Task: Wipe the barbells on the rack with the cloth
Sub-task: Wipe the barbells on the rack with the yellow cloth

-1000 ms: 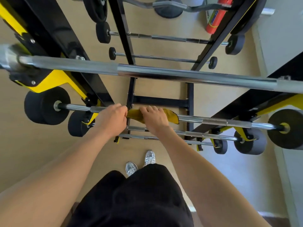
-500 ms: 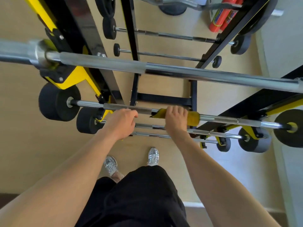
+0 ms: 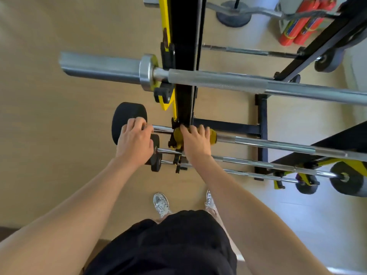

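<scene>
A: Cloth?
B: Yellow, soft, wrapped round the smooth chrome barbell at frame centre, right hand curled over it.
A: Left hand?
B: Gripping the same bar beside its round black plate (matte, rubbery-looking).

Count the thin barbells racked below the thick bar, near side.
3. Top bar under the cloth and right hand, left hand gripping its end; middle bar just below; lowest bar nearest the shoes. Others may be hidden.
</scene>
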`<state>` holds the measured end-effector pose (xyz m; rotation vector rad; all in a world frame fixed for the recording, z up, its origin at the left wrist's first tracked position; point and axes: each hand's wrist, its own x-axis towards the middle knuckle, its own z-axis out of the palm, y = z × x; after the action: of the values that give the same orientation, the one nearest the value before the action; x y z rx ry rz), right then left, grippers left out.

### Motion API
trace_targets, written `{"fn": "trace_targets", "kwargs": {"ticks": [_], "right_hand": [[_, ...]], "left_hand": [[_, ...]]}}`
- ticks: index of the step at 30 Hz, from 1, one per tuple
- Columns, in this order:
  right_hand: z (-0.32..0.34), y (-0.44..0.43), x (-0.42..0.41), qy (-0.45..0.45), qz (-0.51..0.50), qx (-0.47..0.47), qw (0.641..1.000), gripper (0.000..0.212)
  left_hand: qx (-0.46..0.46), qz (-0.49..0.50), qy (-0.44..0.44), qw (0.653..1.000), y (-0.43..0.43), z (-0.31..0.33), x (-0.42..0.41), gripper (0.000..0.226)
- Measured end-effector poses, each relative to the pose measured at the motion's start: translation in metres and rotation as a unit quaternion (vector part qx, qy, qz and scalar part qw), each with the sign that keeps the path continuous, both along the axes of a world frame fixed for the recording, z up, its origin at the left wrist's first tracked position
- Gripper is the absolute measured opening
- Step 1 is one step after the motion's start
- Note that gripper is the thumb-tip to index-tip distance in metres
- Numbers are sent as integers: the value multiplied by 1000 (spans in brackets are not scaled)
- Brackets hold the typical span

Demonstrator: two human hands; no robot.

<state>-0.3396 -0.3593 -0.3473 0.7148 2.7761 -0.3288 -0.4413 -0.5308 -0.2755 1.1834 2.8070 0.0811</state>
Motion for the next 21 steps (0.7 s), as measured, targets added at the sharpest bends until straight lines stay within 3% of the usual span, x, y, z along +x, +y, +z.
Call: {"fn": "trace_targets", "kwargs": {"ticks": [3,6,8,10,13,15,17,19,21], "right_hand": [[10,-6,1,-82,-63,10,995,82],[38,-17,-20,-77,-58,-9,995,45],[55,-29,-36,-3,-82,-112,990,25],[63,-49,-48,96,-127,-197,967,26],[54,-76,-64,280,-186,-229,914,23],[39,-85,-73,311,-156,-258,901,18],[26,-91,-82,205,-60,-291,933,22],[9,-94,-90,71,61,-169,981,54],[-3,-93,-97,-5,110,-53,993,79]], "left_hand": [[14,59,4,998,-5,-2,-11,55],[25,119,-42,992,-9,-3,-19,74],[16,120,-59,991,-11,-2,-25,75],[3,109,-53,993,-12,3,-33,75],[-36,84,-47,995,-16,11,-47,80],[-67,63,-40,995,-19,13,-55,83],[-76,55,-38,995,-22,13,-57,86],[-77,49,-38,995,-24,13,-56,88],[-78,42,-30,996,-26,12,-54,87]]}}
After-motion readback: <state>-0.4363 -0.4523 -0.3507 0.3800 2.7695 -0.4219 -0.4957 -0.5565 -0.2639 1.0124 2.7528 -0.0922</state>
